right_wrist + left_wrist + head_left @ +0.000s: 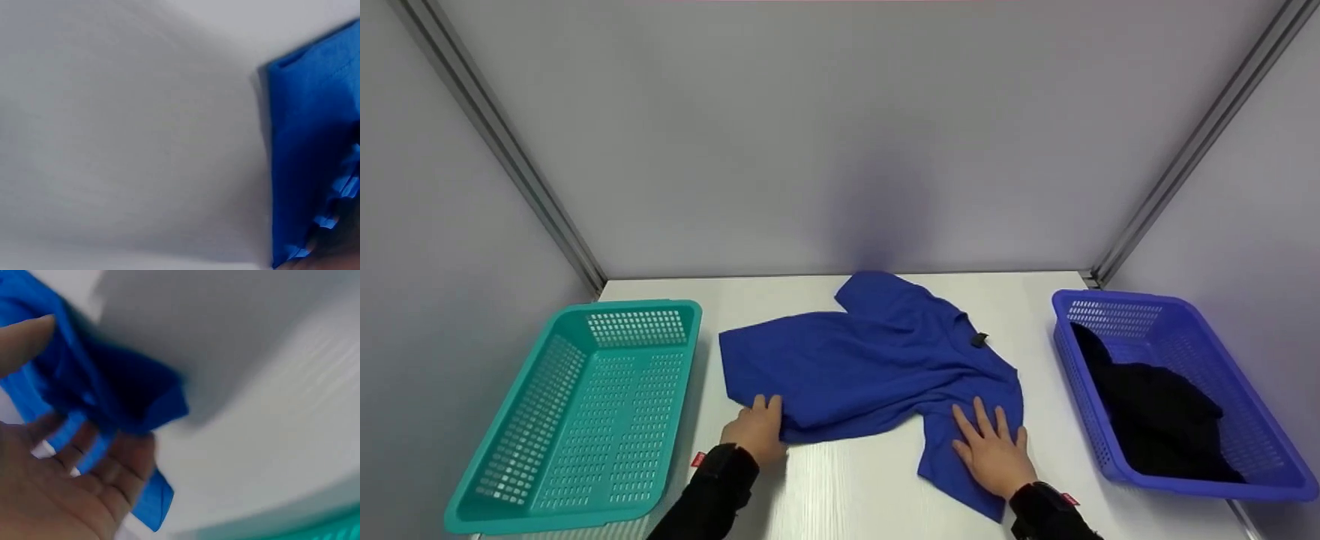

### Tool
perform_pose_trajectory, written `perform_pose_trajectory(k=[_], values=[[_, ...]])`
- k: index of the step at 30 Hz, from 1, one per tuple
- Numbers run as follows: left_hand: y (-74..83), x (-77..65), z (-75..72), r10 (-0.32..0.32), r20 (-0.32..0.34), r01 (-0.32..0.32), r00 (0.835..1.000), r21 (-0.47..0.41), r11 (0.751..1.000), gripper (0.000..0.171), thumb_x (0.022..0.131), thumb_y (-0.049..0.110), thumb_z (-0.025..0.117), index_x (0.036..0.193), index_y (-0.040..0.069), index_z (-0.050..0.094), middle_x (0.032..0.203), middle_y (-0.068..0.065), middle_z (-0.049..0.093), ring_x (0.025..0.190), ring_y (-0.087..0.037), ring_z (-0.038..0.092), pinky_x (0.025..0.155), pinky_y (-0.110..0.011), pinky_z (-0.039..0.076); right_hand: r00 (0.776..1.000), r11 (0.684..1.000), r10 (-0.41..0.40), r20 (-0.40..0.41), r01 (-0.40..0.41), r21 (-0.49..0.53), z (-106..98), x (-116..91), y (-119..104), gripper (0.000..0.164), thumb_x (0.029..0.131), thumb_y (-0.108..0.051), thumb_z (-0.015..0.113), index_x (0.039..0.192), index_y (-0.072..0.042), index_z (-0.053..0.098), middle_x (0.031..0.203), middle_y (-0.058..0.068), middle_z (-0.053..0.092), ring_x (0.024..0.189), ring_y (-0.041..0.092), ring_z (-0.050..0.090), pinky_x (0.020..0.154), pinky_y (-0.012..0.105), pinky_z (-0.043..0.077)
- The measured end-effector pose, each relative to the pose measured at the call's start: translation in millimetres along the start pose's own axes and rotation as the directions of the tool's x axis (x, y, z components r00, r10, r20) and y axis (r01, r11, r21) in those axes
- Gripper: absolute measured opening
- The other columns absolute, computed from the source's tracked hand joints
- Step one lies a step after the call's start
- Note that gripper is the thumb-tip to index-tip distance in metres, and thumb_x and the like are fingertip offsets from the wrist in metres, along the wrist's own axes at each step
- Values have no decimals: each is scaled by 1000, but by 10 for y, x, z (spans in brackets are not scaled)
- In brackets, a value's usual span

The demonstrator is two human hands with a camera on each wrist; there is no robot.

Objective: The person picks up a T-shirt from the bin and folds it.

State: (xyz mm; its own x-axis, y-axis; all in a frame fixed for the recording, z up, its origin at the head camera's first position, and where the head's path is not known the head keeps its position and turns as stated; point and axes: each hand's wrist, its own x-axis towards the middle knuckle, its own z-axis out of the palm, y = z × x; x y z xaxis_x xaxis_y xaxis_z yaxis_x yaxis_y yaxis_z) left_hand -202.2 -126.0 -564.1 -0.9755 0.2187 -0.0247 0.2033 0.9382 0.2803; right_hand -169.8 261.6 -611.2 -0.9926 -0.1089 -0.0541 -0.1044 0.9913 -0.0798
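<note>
A blue short-sleeved T-shirt [870, 360] lies sideways on the white table, hem to the left and collar to the right. At its near hem corner is my left hand [757, 431], fingers over the cloth. In the left wrist view, the thumb [28, 343] and fingers [126, 467] stand apart around a raised fold of the shirt [129, 382]. My right hand [994, 454] rests on the near sleeve with its fingers spread. The right wrist view shows the sleeve edge [304, 129], with that hand dark at the lower corner. A small black tag [979, 340] sits at the collar.
A green plastic basket [686, 375] stands at the left of the table [840, 495]. On the right is a purple basket [1080, 409] with black cloth [1166, 420] inside. Grey panels [735, 135] enclose the table at the back and sides.
</note>
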Motion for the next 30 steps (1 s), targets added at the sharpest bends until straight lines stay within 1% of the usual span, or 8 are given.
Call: perform_pose_trajectory(k=[6, 9, 12, 19, 21, 24, 28, 30], values=[[-146, -97, 39, -3, -150, 9, 989, 40, 999, 19, 72, -2, 68, 85, 2, 54, 73, -14, 58, 63, -33, 57, 49, -44, 45, 1000, 1000, -11, -6, 11, 1, -5, -20, -2, 56, 95, -45, 44, 146, -25, 30, 151, 14, 22, 133, 47, 19, 92, 74, 15], [-218, -91, -55, 76, -249, -32, 966, 174, 984, 22, 68, -2, 71, 85, 2, 57, 76, -14, 59, 69, -33, 56, 53, -44, 46, 999, 999, -25, -29, 26, 34, -2, -28, 14, 55, 94, -45, 46, 145, -28, 32, 151, 12, 22, 133, 46, 19, 92, 74, 14], [-266, -81, -174, 151, -331, -35, 931, 330, 943, 23, 69, 0, 71, 89, 2, 58, 80, -14, 59, 75, -33, 54, 60, -46, 46, 995, 997, -43, -87, 48, 61, 16, -56, 57, 56, 92, -45, 51, 144, -29, 35, 151, 11, 22, 134, 47, 18, 93, 74, 11], [-267, -306, -230, 321, -219, -194, 921, 457, 868, 8, 71, 4, 66, 77, 5, 61, 74, -10, 54, 72, -28, 51, 58, -42, 44, 943, 978, -207, -261, 207, -28, 9, -157, 194, 63, 79, -39, 70, 134, -17, 48, 141, 13, 36, 130, 42, 27, 98, 66, 14], [-250, -384, -180, 333, -177, -230, 926, 433, 871, 9, 72, 7, 66, 79, 5, 61, 79, -10, 53, 74, -27, 51, 55, -41, 44, 913, 953, -299, -275, 299, -44, -13, -195, 230, 48, 76, -38, 73, 116, -15, 57, 122, 9, 47, 119, 34, 40, 96, 60, 23], [-208, -462, -104, 317, -155, -244, 936, 365, 898, 17, 74, 14, 67, 84, 7, 55, 79, -9, 52, 69, -27, 53, 48, -40, 42, 886, 905, -418, -200, 425, -7, -32, -268, 265, 38, 75, -50, 71, 97, -23, 56, 97, -4, 44, 96, 20, 43, 83, 47, 32], [-143, -497, -81, 262, -217, -206, 940, 249, 946, 21, 81, 10, 63, 96, 9, 48, 75, -7, 55, 54, -26, 54, 38, -39, 38, 882, 877, -470, -31, 471, 95, -25, -345, 290, 60, 74, -68, 58, 116, -26, 56, 106, -7, 41, 101, 18, 38, 85, 47, 32], [-117, -481, -115, 229, -278, -183, 933, 180, 966, 22, 83, 2, 59, 98, 10, 45, 77, -5, 54, 53, -24, 53, 39, -38, 38, 890, 884, -455, -19, 454, 109, -15, -365, 303, 66, 76, -67, 57, 127, -26, 52, 117, -3, 40, 112, 22, 37, 92, 51, 30]])
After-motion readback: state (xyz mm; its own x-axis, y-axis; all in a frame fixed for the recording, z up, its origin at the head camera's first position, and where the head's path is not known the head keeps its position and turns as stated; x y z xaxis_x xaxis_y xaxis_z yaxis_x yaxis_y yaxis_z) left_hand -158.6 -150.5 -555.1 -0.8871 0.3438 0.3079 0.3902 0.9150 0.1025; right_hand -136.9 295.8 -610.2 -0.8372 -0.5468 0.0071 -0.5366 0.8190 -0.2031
